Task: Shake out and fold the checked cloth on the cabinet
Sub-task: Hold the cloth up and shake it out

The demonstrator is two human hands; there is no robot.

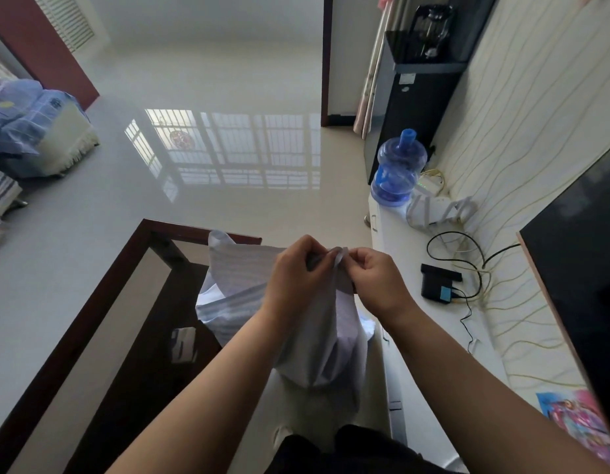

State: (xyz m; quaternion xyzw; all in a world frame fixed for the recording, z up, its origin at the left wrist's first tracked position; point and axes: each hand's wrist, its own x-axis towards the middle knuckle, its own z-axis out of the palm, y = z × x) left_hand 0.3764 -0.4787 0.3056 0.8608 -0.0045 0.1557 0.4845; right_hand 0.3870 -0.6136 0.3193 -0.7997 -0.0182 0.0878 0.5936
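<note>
The checked cloth [238,292], pale blue-grey with faint lines, hangs in the air in front of me, between the glass table and the white cabinet [416,268]. My left hand [296,275] and my right hand [379,278] pinch its top edge close together, thumbs and fingertips almost touching. One part of the cloth spreads out to the left over the table corner, and the rest droops in loose folds below my wrists. My forearms hide part of the lower cloth.
A dark wood-framed glass table [132,302] stands at left. On the cabinet top sit a blue water jug [397,169], a black box [438,283] with cables, and a grey cloth [437,210]. A dark screen [584,268] hangs on the right wall. A black dispenser [420,83] stands behind.
</note>
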